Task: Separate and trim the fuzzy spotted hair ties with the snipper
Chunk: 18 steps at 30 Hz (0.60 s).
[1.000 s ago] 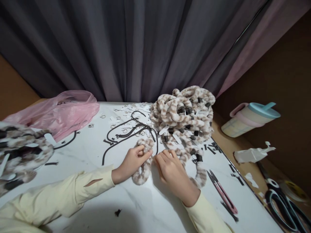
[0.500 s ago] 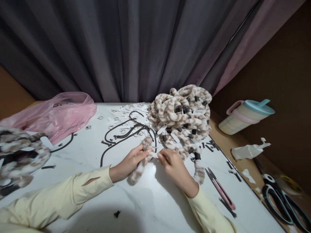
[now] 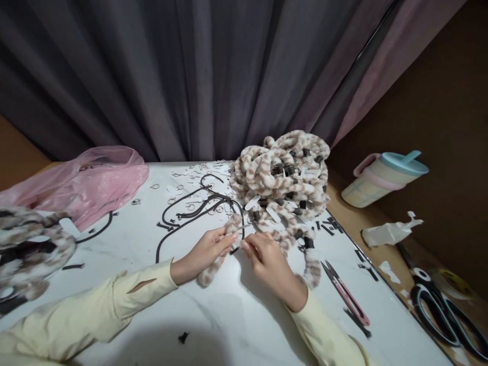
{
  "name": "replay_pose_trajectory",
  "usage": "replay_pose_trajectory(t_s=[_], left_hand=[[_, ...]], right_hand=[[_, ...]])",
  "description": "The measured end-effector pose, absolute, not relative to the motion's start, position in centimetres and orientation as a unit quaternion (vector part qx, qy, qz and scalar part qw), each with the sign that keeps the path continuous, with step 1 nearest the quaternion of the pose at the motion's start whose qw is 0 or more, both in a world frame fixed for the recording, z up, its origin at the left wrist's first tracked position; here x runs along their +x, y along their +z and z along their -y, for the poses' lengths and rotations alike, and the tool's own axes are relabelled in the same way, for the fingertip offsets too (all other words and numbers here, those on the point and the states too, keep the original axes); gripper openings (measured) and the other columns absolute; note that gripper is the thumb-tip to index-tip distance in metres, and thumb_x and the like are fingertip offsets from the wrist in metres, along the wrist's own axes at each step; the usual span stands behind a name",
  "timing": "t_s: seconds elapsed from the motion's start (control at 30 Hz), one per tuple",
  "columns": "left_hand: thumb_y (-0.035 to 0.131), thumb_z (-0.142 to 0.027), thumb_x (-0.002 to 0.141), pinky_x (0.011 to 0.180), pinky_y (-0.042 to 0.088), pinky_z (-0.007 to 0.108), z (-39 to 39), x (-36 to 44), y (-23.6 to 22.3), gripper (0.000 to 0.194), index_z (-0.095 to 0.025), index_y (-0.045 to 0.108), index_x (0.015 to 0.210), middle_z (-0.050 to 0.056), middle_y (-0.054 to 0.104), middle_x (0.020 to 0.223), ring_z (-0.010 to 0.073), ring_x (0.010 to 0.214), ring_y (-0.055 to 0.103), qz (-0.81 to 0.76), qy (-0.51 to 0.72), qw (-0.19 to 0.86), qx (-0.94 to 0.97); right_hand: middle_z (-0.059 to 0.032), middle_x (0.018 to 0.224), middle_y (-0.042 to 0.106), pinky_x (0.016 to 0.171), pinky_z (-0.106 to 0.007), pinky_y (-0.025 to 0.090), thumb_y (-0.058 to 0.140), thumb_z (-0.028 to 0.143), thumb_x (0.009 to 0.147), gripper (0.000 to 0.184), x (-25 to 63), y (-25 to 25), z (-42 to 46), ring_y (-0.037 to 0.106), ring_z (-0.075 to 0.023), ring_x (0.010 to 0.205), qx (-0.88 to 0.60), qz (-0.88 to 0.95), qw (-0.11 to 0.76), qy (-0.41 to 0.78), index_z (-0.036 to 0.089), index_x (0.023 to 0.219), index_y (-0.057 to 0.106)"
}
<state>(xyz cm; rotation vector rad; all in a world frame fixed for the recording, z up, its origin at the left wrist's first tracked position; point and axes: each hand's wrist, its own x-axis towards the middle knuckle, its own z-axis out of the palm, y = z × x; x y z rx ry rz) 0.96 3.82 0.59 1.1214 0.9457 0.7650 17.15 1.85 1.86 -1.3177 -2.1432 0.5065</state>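
Observation:
My left hand [image 3: 208, 253] is closed around a short plush tube [image 3: 207, 275] in mottled white and brown fur. One end of the tube sticks out below the fingers, the other above them. Close by on the right, my right hand [image 3: 272, 264] is pinched, fingertips together a little apart from the tube. Whatever lies between those fingertips is too small or hidden to name. A thin pale strip shows between the hands, by the tube's upper end. Behind the hands lie black cords [image 3: 208, 203], and a big heap of plush tubes [image 3: 274, 168] with black bands and white tags.
Small metal rings [image 3: 191, 207] are scattered toward the back. Pink-handled thread snips [image 3: 348, 295] and black scraps [image 3: 330, 223] lie at right, with scissors [image 3: 434, 310] and a tumbler [image 3: 385, 178] beyond the edge. At left are a pink plastic bag [image 3: 110, 178] and more plush [image 3: 38, 254].
The white strip seen between the two hands no longer shows there. My right fingertips have shifted slightly left, while my left hand keeps its hold on the plush tube. The view has shifted slightly.

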Motion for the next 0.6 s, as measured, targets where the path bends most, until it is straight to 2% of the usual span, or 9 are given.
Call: replay_pose_trajectory(t_s=[0.17,0.43,0.6], left_hand=[[0.060,-0.052,0.076,0.035,0.025,0.015,-3.9,0.8,0.5,0.038,-0.016,0.050,0.071,-0.011,0.026,0.048,0.0030,0.037,0.024,-0.420,0.321,0.711,0.464],[0.063,-0.053,0.073,0.031,0.021,0.016,-4.6,0.0,0.9,0.040,-0.014,0.053,0.074,-0.012,0.025,0.045,0.0021,0.033,0.019,-0.374,0.283,0.771,0.430],[0.060,-0.051,0.077,0.031,0.022,0.017,-4.6,-0.3,0.5,0.038,-0.015,0.049,0.072,-0.012,0.028,0.045,0.0027,0.031,0.023,-0.363,0.270,0.779,0.434]], right_hand=[[0.0017,0.055,0.052,0.067,-0.028,0.033,0.042,0.012,0.086,0.028,17.4,1.6,-2.2,0.046,-0.0134,0.054,-0.522,0.782,0.275,0.198,0.019,0.059,0.044],[0.0016,0.052,0.053,0.057,-0.025,0.030,0.046,0.012,0.082,0.026,18.4,2.3,-2.7,0.047,-0.0131,0.051,-0.549,0.760,0.263,0.228,0.018,0.057,0.049],[0.0020,0.050,0.054,0.056,-0.024,0.032,0.047,0.013,0.083,0.027,18.8,3.1,-2.7,0.048,-0.0126,0.049,-0.545,0.754,0.262,0.257,0.018,0.056,0.050]])
